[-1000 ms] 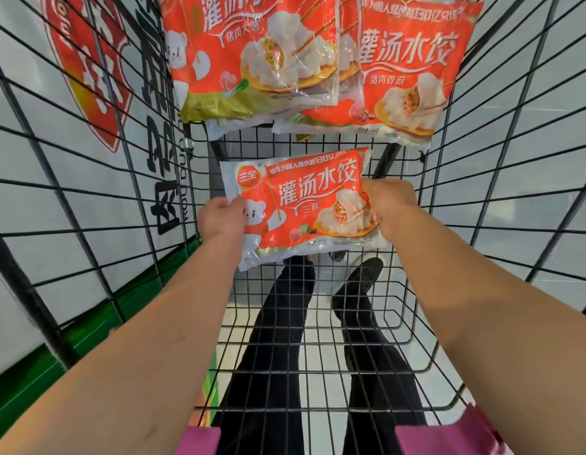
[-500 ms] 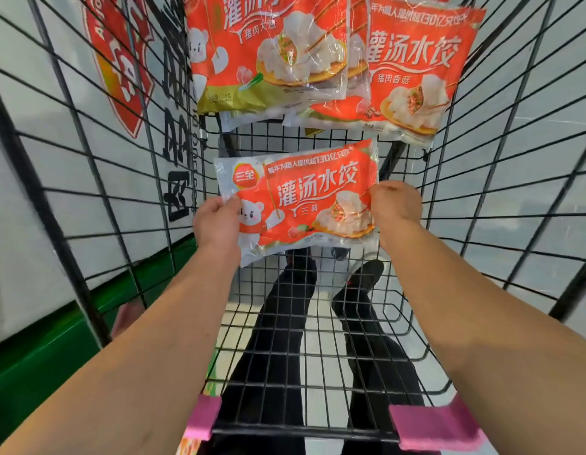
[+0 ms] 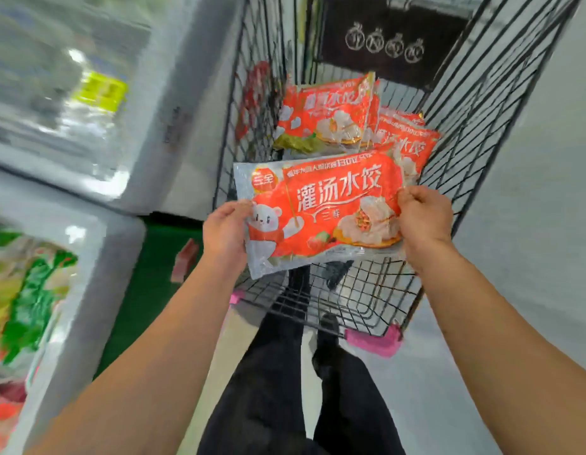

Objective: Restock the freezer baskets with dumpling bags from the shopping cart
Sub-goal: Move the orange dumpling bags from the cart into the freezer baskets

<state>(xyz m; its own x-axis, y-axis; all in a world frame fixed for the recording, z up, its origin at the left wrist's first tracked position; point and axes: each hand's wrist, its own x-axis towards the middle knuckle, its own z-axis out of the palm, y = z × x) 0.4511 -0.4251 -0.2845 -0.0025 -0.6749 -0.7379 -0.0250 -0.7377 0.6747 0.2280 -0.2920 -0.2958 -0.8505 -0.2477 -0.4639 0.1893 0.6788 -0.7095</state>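
Item: dumpling bag (image 3: 321, 208), pinched at 9 o'clock by my left hand (image 3: 224, 229), at 3 o'clock by my right hand (image 3: 423, 218). Handling: keep level, swing toward freezer (image 3: 98, 244) at 9 o'clock, clearing shopping cart (image 3: 482, 103) rim.

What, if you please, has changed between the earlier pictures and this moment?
The dumpling bag has been lifted higher, above the shopping cart floor, and the view has swung left, bringing the freezers into sight. The left hand and right hand still hold the bag's two ends. The other bags remain piled at the cart's far end.
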